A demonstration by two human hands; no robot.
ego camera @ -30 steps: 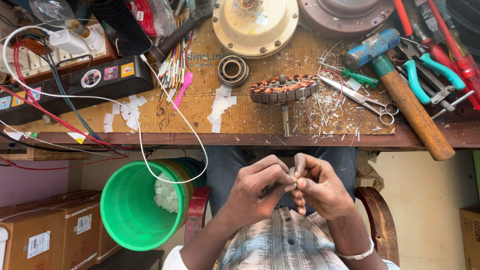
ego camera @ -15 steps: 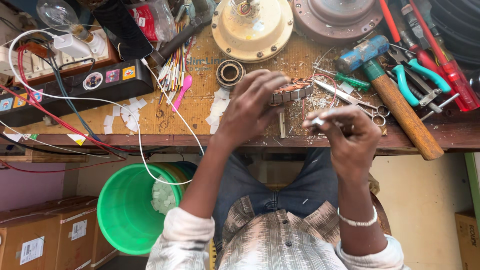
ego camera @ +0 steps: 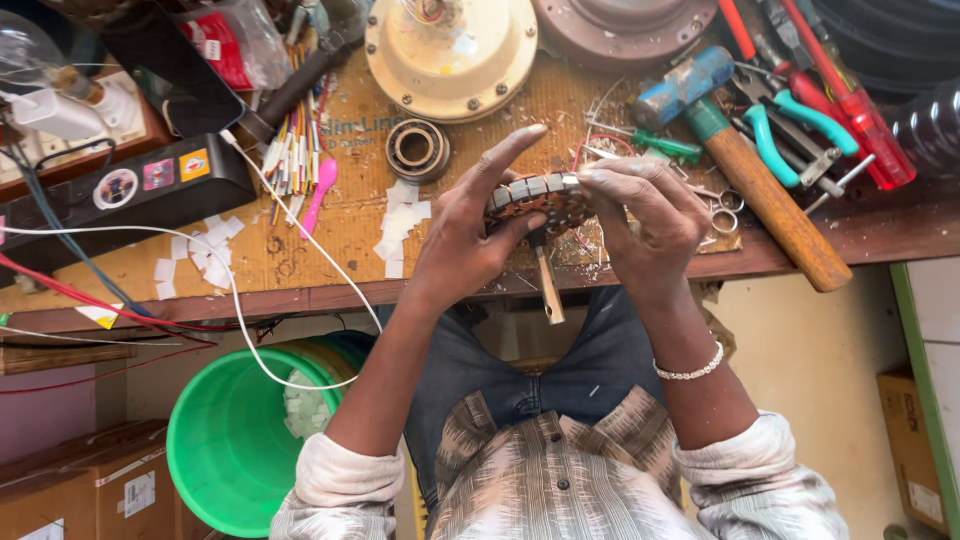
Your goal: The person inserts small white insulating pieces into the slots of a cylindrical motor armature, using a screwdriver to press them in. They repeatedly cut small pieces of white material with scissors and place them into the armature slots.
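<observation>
Gripping the motor stator (ego camera: pixel 540 200), both hands' fingers (ego camera: pixel 610 185) curl closed.

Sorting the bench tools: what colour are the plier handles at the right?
Teal, or blue-green; the pliers show best in the head view.

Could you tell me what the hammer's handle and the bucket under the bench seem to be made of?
The hammer's handle looks like bare wood: brown, matt, with grain-like streaks. The bucket looks like plastic: uniform bright green with a smooth, slightly glossy rim.
</observation>
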